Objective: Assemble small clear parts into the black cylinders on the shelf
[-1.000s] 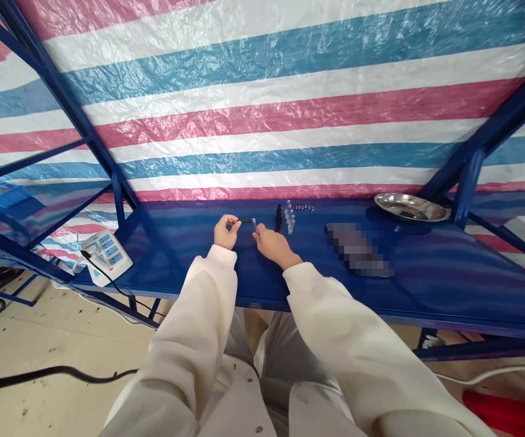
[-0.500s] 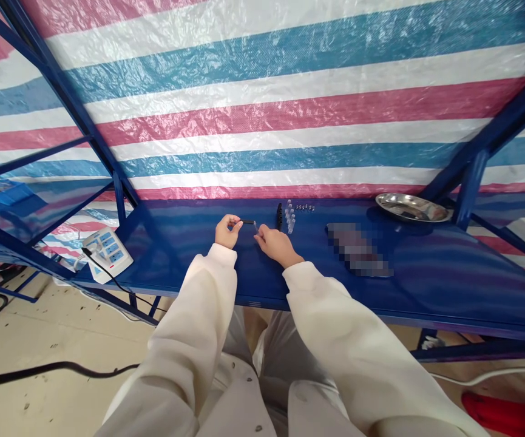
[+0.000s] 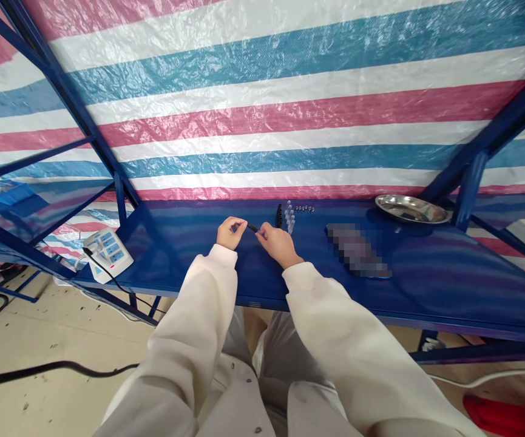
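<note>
My left hand [image 3: 229,233] pinches one end of a short, thin black tube-like piece [image 3: 252,228] above the blue table. At the other end of that piece, my right hand [image 3: 278,244] has its fingers closed. The small clear part it held is mostly hidden by these fingers now. Just beyond my right hand stand a row of black pieces [image 3: 279,216] and a row of clear plastic pieces [image 3: 290,217]. Several small shiny metal pieces [image 3: 304,209] lie in a line beside them.
A blue metal table [image 3: 180,243] spans the view. On its left end sits a white power strip [image 3: 110,255] with a black cord. To the right lie a blurred dark object [image 3: 357,250] and an oval steel tray [image 3: 412,209]. Striped sheeting [image 3: 280,121] hangs behind.
The black piece has tilted and come against the fingers of my right hand, closing the gap to the clear part. My left hand has shifted slightly right.
</note>
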The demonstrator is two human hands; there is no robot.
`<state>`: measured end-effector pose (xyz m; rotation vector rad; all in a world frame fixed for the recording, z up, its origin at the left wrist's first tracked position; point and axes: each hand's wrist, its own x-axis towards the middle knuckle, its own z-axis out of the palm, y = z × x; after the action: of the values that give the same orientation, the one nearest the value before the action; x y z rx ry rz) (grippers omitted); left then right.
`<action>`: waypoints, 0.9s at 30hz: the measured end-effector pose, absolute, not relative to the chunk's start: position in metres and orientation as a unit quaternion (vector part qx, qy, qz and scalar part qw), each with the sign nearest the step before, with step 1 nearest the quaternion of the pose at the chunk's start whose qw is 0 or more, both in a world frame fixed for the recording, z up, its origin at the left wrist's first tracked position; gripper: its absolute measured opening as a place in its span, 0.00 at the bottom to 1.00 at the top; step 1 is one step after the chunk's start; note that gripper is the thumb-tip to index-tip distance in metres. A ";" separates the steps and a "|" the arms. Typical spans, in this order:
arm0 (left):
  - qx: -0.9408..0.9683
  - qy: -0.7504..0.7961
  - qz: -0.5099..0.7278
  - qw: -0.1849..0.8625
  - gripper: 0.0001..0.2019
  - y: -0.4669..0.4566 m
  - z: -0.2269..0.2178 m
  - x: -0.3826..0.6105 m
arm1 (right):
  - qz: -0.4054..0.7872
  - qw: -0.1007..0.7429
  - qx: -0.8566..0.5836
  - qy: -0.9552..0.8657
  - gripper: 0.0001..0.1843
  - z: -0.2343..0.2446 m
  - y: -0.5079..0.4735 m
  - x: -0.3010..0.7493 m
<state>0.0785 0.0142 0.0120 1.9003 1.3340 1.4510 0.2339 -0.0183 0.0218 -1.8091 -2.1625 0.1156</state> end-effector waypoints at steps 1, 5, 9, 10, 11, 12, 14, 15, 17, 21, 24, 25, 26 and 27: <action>0.679 0.480 0.515 0.206 0.07 0.014 0.012 0.079 | 0.038 0.169 -0.634 -0.754 0.11 0.021 -0.018 0.234; 0.672 0.491 0.505 0.227 0.07 0.014 0.014 0.080 | 0.036 0.197 -0.630 -0.751 0.12 0.018 -0.016 0.236; 0.663 0.507 0.494 0.246 0.06 0.012 0.015 0.081 | 0.039 0.209 -0.616 -0.759 0.12 0.018 -0.017 0.237; 0.661 0.507 0.493 0.250 0.06 0.012 0.015 0.081 | 0.040 0.210 -0.615 -0.759 0.12 0.018 -0.017 0.237; 0.660 0.507 0.493 0.254 0.06 0.013 0.014 0.081 | 0.041 0.209 -0.614 -0.760 0.12 0.018 -0.018 0.237; 0.659 0.506 0.493 0.259 0.06 0.013 0.013 0.081 | 0.041 0.209 -0.614 -0.760 0.12 0.018 -0.018 0.237; 0.654 0.504 0.494 0.274 0.07 0.015 0.011 0.081 | 0.042 0.213 -0.613 -0.759 0.11 0.018 -0.018 0.237; 0.649 0.501 0.497 0.284 0.07 0.016 0.010 0.081 | 0.042 0.221 -0.613 -0.758 0.11 0.018 -0.018 0.237; 0.631 0.491 0.514 0.311 0.08 0.020 0.007 0.081 | 0.043 0.245 -0.612 -0.750 0.11 0.016 -0.017 0.236; 0.608 0.466 0.531 0.362 0.13 0.023 0.003 0.082 | 0.047 0.294 -0.600 -0.742 0.12 0.011 -0.014 0.235; 0.643 0.456 0.485 0.379 0.13 0.022 0.003 0.082 | 0.049 0.312 -0.584 -0.748 0.12 0.008 -0.013 0.235; 0.654 0.456 0.471 0.378 0.13 0.021 0.003 0.082 | 0.050 0.314 -0.580 -0.749 0.12 0.007 -0.012 0.235; 0.661 0.457 0.462 0.375 0.13 0.020 0.003 0.082 | 0.052 0.315 -0.579 -0.750 0.11 0.007 -0.012 0.235; 0.665 0.459 0.458 0.371 0.13 0.019 0.003 0.082 | 0.053 0.315 -0.578 -0.751 0.11 0.007 -0.012 0.235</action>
<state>0.0819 0.0195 0.0027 1.7053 1.1779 1.1739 0.2355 -0.0123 0.0068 -1.5226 -1.9798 0.1388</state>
